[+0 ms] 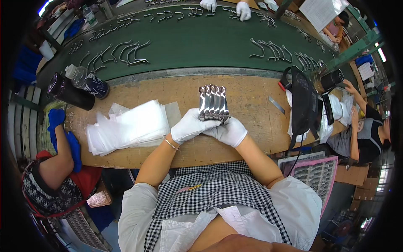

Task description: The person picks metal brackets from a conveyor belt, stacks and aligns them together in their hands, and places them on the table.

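Note:
My gloved hands come together over the cardboard-topped bench. Between them stands a bundle of several shiny curved metal bars (213, 103), packed side by side; their exact kind I cannot make out. My left hand (188, 127) grips the bundle's lower left, its thumb across the front near the bottom. My right hand (230, 132) closes round the lower right end, with some fingers hidden behind the bars and the other hand. To the left of my hands lies a pile of translucent white plastic bags (130, 128).
Beyond the bench runs a green conveyor belt (193, 48) carrying curved metal pieces (134, 52). A dark tumbler (73, 92) and bottle (92, 84) stand left. A black bag (303, 101) and metal strip (276, 104) lie right. Co-workers sit on both sides; gloved hands (243, 11) work across the belt.

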The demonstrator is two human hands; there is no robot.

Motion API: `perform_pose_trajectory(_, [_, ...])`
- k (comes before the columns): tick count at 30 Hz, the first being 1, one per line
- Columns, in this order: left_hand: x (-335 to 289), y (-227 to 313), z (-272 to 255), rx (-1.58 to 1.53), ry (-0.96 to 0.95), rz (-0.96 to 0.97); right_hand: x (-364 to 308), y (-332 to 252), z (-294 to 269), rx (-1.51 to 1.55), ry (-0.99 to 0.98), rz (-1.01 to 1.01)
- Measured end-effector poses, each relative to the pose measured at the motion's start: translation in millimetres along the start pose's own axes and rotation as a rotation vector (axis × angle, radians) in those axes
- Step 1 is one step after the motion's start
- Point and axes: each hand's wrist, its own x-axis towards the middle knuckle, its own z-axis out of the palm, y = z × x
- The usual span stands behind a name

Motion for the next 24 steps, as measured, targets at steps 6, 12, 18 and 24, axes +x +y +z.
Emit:
perform_pose_trajectory(6, [2.4, -1.5, -0.3, 0.228, -0.052, 0.012, -0.3, -26.2, -22.5, -0.227, 0.134, -0.049])
perform_pose_trajectory(12, [7.6, -10.8, -2.8, 0.596, -0.152, 0.38, -5.7, -34.6, 14.3, -0.416, 0.19, -0.124])
perform_pose_trajectory(18, [8.6, -10.2, 3.3, 0.568, -0.117, 0.479, -8.4, -43.4, 10.6, -0.526, 0.138, -0.208])
perform_pose_trajectory(24, [5.9, -7.8, 3.9, 0.333, -0.098, 0.394, -6.9, -39.1, 10.8, -0.532, 0.158, -0.224])
